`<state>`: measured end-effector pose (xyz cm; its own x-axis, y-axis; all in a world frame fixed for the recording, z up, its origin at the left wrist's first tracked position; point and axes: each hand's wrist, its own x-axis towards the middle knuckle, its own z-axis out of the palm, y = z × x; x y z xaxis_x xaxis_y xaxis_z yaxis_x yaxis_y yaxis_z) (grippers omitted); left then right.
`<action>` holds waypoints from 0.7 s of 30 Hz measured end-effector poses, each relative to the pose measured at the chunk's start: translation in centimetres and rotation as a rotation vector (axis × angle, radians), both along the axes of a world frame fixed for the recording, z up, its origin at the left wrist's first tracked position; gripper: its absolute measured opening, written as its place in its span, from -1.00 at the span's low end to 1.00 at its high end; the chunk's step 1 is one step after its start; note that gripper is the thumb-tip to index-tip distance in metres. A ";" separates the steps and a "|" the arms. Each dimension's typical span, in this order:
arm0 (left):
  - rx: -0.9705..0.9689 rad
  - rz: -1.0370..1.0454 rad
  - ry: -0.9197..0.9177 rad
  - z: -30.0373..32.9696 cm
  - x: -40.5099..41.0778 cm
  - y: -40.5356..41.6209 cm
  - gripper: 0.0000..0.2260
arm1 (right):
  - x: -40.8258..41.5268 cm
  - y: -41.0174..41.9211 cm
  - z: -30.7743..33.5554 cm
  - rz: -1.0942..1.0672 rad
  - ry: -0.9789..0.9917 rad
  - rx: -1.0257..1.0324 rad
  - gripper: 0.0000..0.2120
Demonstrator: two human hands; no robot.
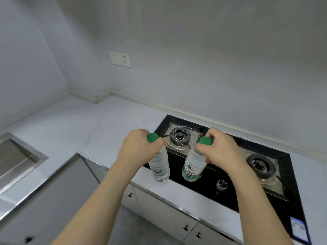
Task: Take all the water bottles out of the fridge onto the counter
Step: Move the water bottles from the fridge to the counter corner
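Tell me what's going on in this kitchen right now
A person is holding two green-capped water bottles by their tops, one in each hand. The left hand grips the left bottle, its base at the counter edge beside the stove. The right hand grips the right bottle over the black glass of the stove. Both bottles are tilted. The fridge is not in view.

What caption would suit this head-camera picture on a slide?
Left hand and right hand each grip a green-capped water bottle by the neck at the counter's stove edge.
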<state>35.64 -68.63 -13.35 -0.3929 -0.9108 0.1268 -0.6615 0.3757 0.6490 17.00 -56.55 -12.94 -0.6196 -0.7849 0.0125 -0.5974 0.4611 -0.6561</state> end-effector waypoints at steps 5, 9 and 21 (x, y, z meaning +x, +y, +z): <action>-0.013 0.043 -0.019 -0.3 4.5 -3.2 -0.64 | 4.0 -3.8 0.2 0.043 -0.035 -0.060 -0.76; -0.010 0.099 -0.014 -0.5 7.1 -5.5 -0.64 | 6.3 -6.5 0.2 0.100 -0.032 -0.075 -0.77; 0.079 0.213 0.009 -2.2 8.9 -13.9 -0.67 | 8.1 -17.9 -1.1 0.275 -0.057 -0.001 -0.78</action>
<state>44.55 -82.50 -15.57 -0.1902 -0.9803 0.0540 -0.7145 0.1759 0.6771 25.09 -74.44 -14.04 -0.3826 -0.9238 -0.0151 -0.6624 0.2857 -0.6925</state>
